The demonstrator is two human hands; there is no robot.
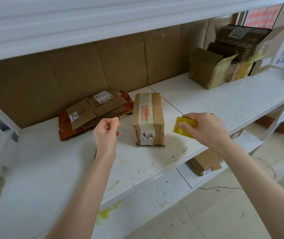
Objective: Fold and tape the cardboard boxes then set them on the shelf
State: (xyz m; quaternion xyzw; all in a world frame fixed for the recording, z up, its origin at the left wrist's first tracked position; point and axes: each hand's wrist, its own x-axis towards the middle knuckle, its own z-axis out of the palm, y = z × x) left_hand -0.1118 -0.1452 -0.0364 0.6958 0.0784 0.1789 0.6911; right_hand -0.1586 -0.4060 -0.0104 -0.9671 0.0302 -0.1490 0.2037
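Your right hand (205,128) clamps the tape roll (185,126) just right of the upright box (148,119) on the shelf (223,100). Your left hand (106,130), left of it, pinches what seems the tape end (121,120) — hands apart, apparently drawing a strip for the box.

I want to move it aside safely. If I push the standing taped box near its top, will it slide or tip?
Probably tips: the box stands tall on a narrow, ragged base. Likely stiff: tape wraps its seams. Push low instead.
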